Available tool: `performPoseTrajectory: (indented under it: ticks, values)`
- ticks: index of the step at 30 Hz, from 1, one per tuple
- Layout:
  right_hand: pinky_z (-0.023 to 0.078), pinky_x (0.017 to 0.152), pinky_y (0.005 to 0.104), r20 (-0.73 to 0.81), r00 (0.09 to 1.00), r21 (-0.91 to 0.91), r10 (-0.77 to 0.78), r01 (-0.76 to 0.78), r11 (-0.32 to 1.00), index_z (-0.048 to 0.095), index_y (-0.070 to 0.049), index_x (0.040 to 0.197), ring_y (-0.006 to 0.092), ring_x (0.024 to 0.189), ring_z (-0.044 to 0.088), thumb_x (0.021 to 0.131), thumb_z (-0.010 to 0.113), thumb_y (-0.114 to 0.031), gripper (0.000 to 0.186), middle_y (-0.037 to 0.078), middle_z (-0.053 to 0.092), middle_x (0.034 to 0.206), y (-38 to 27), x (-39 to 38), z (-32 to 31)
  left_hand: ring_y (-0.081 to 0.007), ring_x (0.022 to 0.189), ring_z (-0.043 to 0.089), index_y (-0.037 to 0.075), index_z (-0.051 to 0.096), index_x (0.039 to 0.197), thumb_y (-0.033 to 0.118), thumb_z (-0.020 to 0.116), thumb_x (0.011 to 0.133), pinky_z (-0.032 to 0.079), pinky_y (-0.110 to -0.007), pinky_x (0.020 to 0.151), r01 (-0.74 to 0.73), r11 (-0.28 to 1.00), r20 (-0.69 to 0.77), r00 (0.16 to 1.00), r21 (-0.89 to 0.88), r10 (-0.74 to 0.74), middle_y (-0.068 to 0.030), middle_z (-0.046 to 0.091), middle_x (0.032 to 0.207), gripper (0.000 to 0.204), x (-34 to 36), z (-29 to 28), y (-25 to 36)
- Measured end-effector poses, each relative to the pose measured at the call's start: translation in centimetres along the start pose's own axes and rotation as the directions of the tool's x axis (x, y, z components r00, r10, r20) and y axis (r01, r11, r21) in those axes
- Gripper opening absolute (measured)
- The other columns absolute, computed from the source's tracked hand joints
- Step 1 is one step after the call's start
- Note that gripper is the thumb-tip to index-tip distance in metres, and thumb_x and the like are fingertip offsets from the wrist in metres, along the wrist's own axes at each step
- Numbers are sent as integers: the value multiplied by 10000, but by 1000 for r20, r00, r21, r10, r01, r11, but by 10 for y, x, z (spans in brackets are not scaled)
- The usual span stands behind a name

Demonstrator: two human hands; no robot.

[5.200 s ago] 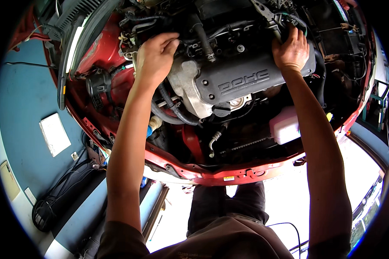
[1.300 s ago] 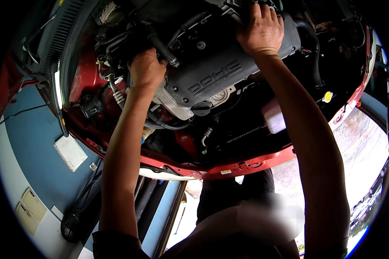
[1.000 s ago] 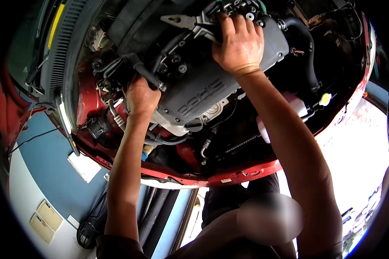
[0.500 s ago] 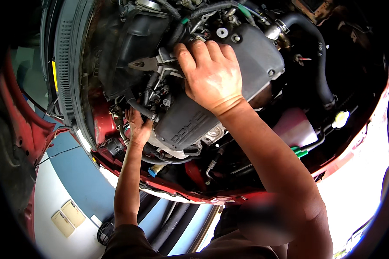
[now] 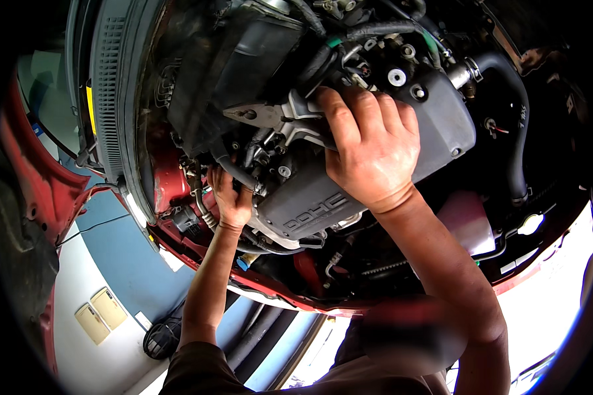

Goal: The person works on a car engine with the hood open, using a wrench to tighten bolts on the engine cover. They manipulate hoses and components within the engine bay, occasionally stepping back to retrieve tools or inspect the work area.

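Observation:
My right hand [image 5: 375,141] is closed around the handles of a pair of combination pliers [image 5: 263,115]. The pliers lie level above the engine, their jaws pointing left over a black plastic housing [image 5: 260,49]. Beneath that fist is the black engine cover [image 5: 316,214] with raised lettering. My left hand [image 5: 230,201] reaches in at the cover's left end, beside a short black rubber hose [image 5: 234,171]. Its fingers point up and stand apart from the thumb, with the fingertips partly hidden among the hoses.
A thick black radiator hose [image 5: 517,125] curves down on the right, above a pinkish reservoir [image 5: 468,224] and a pale cap [image 5: 530,224]. A blue cap [image 5: 245,262] sits near the red front body edge [image 5: 277,297]. The vented cowl [image 5: 112,92] runs along the left.
The engine, both hands and the pliers appear shifted right and slightly down in the view. The pliers stay in my right hand, and my left hand remains beside the hose.

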State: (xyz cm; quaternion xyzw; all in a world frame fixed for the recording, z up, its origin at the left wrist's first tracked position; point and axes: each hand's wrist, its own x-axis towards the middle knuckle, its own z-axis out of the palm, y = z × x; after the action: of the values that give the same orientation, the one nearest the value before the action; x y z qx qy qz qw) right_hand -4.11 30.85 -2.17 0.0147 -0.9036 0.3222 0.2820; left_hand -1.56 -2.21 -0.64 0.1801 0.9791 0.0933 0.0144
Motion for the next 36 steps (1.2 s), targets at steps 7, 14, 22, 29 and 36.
performPoseTrajectory:
  ticks: [7,14,22,29,36]
  values:
    - [430,680,326,-9,1000,-32,25,-25,999,687,-156,1131,183,792,599,722,642,-142,412,21,647,989,-1,2,1,-378,1114,541,-17,560,1311,306,715,803,273,-551,1097,-34,999,-35,999,-32,33,-181,598,1166,621,7,-2,8]
    - [431,693,323,23,1000,-34,19,-18,999,678,-156,1151,180,792,598,716,644,-133,437,19,642,981,-3,4,0,-396,1200,494,2,580,1282,172,707,786,338,-493,1076,28,999,-94,995,-32,-31,-199,570,1277,540,2,-2,10]
    - [427,684,336,37,999,-30,7,-6,1000,671,-144,1156,196,810,599,671,642,-133,486,24,639,983,-1,4,-2,-436,1138,529,-17,580,1167,157,618,849,372,-512,1045,5,1000,-240,971,15,-1,-219,588,1193,365,-4,1,9]
    - [426,681,340,20,1000,-34,2,-1,999,670,-144,1155,200,810,596,665,641,-130,491,29,638,995,-1,2,-1,-406,1151,497,6,615,1095,208,598,901,242,-577,1134,46,999,-184,982,-23,-49,-172,584,1177,280,-2,-2,13]
    - [461,769,379,84,996,-53,5,-1,999,650,-143,1181,270,878,613,574,686,-135,609,83,641,1036,-6,2,-4,-394,1060,511,32,631,1044,123,628,877,335,-553,1050,8,1000,-274,962,-21,-14,-142,589,1062,191,-6,4,10]
